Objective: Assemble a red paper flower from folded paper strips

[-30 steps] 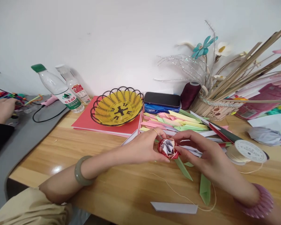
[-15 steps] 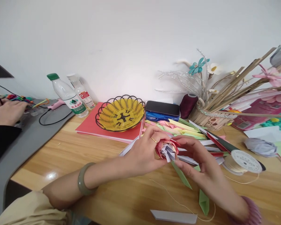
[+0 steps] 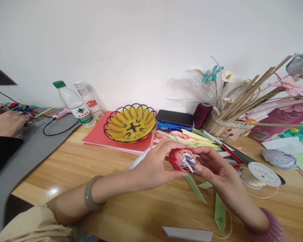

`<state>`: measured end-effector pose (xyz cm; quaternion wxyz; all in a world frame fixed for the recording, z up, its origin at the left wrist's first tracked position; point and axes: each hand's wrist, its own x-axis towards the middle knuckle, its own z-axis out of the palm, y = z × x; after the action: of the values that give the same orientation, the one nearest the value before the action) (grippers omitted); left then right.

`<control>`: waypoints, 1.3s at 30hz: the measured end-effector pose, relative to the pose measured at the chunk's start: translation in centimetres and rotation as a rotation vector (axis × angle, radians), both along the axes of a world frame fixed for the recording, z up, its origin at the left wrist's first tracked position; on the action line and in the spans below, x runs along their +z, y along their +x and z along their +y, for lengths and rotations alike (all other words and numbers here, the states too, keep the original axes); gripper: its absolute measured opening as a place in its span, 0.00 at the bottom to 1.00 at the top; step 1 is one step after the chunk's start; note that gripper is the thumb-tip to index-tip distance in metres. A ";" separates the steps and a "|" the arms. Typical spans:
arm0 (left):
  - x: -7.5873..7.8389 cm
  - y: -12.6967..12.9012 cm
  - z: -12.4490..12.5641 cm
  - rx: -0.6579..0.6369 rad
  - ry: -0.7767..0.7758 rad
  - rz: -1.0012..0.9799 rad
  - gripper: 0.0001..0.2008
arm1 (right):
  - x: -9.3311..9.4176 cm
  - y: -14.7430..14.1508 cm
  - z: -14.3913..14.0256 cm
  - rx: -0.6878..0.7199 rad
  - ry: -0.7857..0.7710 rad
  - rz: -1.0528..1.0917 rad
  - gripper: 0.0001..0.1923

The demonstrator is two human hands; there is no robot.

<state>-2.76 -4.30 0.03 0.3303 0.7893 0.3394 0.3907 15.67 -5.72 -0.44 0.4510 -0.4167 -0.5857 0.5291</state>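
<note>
Between my two hands is a folded paper flower (image 3: 176, 159), red and pink outside with pale lilac-white folds at its centre. My left hand (image 3: 159, 164) is closed round its left side, thumb below and fingers over the top. On the other side, my right hand (image 3: 212, 168) grips it, the thumb at the pale folds and fingers behind. Green folded strips (image 3: 196, 188) hang or lie below the flower; whether they join it I cannot tell. A pale folded paper strip (image 3: 188, 233) and a thin loose thread (image 3: 181, 208) lie nearer me on the table.
Behind my hands are folded paper strips (image 3: 192, 137), a yellow basket (image 3: 131, 124) on red paper (image 3: 96, 132), and a phone (image 3: 175, 117). A thread spool (image 3: 261, 174) and a stick-filled holder (image 3: 229, 129) stand right. Bottles (image 3: 77, 107) and another person's hands (image 3: 8, 121) are left.
The flower has turned in my hands, showing more of its red outer side on the left. My right thumb has moved up onto the pale folds.
</note>
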 end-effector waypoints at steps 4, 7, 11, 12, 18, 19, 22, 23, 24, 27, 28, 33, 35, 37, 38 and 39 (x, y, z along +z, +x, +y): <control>-0.6 -0.1 0.2 0.045 0.208 0.026 0.23 | -0.4 0.2 -0.1 -0.106 0.179 -0.092 0.12; -0.8 -0.2 0.2 0.054 0.296 0.093 0.23 | -0.6 0.4 -0.2 -0.170 0.343 -0.199 0.08; -1.0 -0.2 -0.2 0.053 0.352 0.187 0.21 | -0.5 0.4 -0.4 -0.183 0.499 -0.298 0.06; -1.1 -0.2 -0.2 0.054 0.368 0.198 0.21 | -0.5 0.3 -0.4 -0.178 0.526 -0.310 0.07; -1.5 0.2 0.1 -0.032 0.555 0.145 0.23 | -0.2 0.5 -0.5 -0.134 0.568 -0.344 0.06; -1.4 0.2 0.1 -0.048 0.578 0.139 0.24 | -0.2 0.5 -0.6 -0.135 0.576 -0.351 0.06; -1.2 0.3 0.1 -0.060 0.593 0.132 0.28 | -0.2 0.6 -0.7 -0.171 0.625 -0.354 0.09; -1.2 0.4 0.0 -0.069 0.582 0.130 0.28 | -0.2 0.6 -0.8 -0.188 0.645 -0.348 0.10; -1.1 0.4 -0.1 -0.083 0.559 0.128 0.29 | -0.2 0.6 -0.8 -0.204 0.663 -0.344 0.11; -0.8 0.5 -0.4 -0.128 0.414 0.113 0.29 | -0.2 0.4 -0.9 -0.238 0.705 -0.350 0.13; -0.8 0.5 -0.5 -0.147 0.365 0.103 0.29 | -0.2 0.4 -0.9 -0.247 0.711 -0.359 0.13; -0.6 0.6 -0.7 -0.228 0.184 -0.015 0.29 | -0.3 0.4 -0.8 -0.293 0.734 -0.401 0.12; -0.7 0.5 -0.7 -0.240 0.076 -0.081 0.26 | -0.4 0.4 -0.8 -0.295 0.742 -0.409 0.11; -0.9 0.6 -0.6 -0.255 -0.063 -0.156 0.22 | -0.3 0.3 -0.8 -0.288 0.745 -0.403 0.12; -1.1 0.6 -0.6 -0.260 -0.129 -0.193 0.20 | -0.3 0.3 -0.8 -0.278 0.738 -0.396 0.11; -1.2 0.6 -0.6 -0.264 -0.180 -0.227 0.19 | -0.3 0.2 -0.8 -0.269 0.727 -0.383 0.11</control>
<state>-2.13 -4.87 -1.21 0.4841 0.7451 0.2272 0.3986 15.89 -6.49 -0.70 0.5164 -0.3939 -0.7477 0.1380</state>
